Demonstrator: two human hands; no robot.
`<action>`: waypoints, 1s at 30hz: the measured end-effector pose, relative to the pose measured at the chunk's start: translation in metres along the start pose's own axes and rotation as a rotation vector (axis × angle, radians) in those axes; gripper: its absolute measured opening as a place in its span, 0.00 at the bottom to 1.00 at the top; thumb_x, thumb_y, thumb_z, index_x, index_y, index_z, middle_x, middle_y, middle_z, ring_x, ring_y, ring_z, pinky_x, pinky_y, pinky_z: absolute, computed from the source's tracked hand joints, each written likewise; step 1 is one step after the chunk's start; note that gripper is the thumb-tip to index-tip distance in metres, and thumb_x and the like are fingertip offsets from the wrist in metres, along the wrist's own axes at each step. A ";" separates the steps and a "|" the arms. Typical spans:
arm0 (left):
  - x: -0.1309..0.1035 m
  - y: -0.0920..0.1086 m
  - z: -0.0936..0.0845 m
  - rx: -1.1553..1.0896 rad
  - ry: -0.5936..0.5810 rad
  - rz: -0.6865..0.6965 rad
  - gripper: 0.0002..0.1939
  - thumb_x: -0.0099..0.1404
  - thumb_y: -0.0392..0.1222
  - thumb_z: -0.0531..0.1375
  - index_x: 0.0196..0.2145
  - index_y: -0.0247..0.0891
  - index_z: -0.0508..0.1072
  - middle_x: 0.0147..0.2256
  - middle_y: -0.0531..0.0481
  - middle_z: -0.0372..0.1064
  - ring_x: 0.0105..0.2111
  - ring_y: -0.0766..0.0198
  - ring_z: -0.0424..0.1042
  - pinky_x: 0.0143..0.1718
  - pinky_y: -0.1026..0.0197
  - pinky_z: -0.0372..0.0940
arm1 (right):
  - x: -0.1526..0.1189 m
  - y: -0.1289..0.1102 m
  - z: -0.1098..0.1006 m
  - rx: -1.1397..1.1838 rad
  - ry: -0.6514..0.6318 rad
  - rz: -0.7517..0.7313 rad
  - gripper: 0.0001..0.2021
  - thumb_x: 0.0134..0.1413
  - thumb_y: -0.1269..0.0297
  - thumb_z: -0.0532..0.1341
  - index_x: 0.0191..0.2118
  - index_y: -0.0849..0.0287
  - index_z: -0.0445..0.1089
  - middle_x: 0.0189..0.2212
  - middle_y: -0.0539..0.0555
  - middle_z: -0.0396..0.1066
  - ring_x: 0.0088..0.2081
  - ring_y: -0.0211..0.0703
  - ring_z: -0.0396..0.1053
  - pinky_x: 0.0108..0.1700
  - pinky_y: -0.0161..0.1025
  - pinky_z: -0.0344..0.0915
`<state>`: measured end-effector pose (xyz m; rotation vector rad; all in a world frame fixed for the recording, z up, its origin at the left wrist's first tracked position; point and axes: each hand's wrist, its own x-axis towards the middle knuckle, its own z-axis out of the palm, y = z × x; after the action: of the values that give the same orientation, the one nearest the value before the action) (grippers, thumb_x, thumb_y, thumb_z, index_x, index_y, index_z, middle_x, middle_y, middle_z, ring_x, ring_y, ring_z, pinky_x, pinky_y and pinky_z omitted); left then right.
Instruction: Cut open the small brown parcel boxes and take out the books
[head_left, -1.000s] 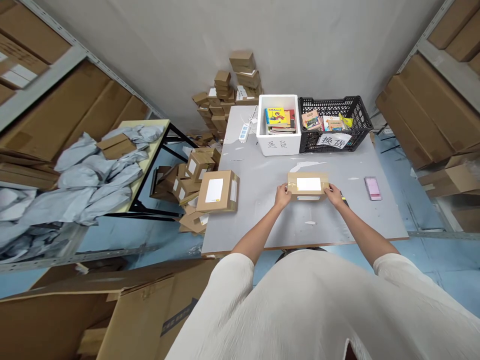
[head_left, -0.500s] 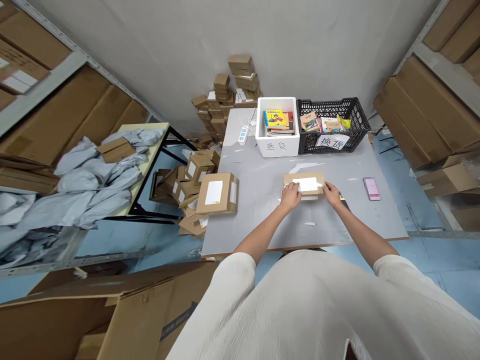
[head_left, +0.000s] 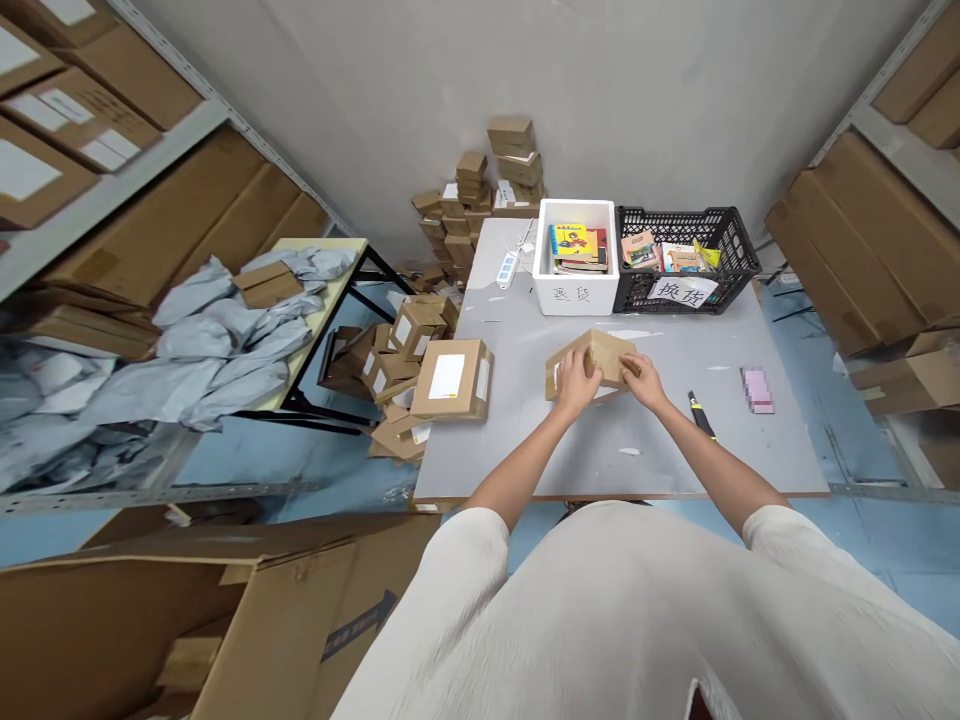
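A small brown cardboard box (head_left: 611, 347) is on the grey table between my hands. Part of it stands up in a ridge, and I cannot tell whether that is a raised flap or a tilted side. My left hand (head_left: 578, 383) grips its left part, fingers curled over the cardboard. At the box's right end, my right hand (head_left: 644, 381) pinches the edge. Some white label shows low on the box, partly covered by my fingers. To the right of my right hand lies a black and yellow utility knife (head_left: 702, 415).
A white foam bin of books (head_left: 574, 297) and a black crate of books (head_left: 686, 295) stand at the back. A labelled carton (head_left: 452, 378) sits at the table's left. A pink, blurred-out rectangular item (head_left: 757, 390) lies right. Grey parcels (head_left: 247, 340) cover the side table.
The box's white-labelled top no longer faces up; its cardboard is now raised or turned. My left hand has moved over its left part. The view has shifted slightly, and the knife is uncovered.
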<state>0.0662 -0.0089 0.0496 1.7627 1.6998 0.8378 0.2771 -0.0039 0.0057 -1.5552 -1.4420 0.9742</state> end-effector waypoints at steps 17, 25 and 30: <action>-0.010 -0.049 -0.023 -0.144 0.024 -0.056 0.28 0.78 0.39 0.52 0.72 0.46 0.67 0.64 0.39 0.65 0.64 0.50 0.69 0.68 0.50 0.64 | -0.006 -0.017 0.017 0.013 -0.020 0.070 0.32 0.57 0.51 0.64 0.65 0.55 0.74 0.61 0.59 0.78 0.53 0.56 0.78 0.60 0.53 0.75; -0.004 -0.012 0.023 -0.127 -0.098 0.044 0.24 0.77 0.38 0.54 0.68 0.45 0.71 0.67 0.38 0.63 0.65 0.48 0.67 0.67 0.46 0.64 | -0.017 0.002 -0.046 -0.056 0.145 0.126 0.33 0.60 0.45 0.64 0.66 0.56 0.74 0.60 0.62 0.78 0.53 0.57 0.77 0.63 0.56 0.73; -0.003 0.015 0.032 0.038 -0.202 0.302 0.22 0.75 0.33 0.56 0.62 0.45 0.76 0.67 0.39 0.67 0.70 0.44 0.61 0.71 0.41 0.57 | -0.019 0.003 -0.048 -0.011 0.155 0.112 0.31 0.61 0.45 0.63 0.64 0.56 0.75 0.61 0.63 0.78 0.58 0.58 0.76 0.66 0.56 0.70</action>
<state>0.1004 -0.0113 0.0394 2.0869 1.3493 0.7247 0.3210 -0.0256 0.0221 -1.6957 -1.2668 0.8898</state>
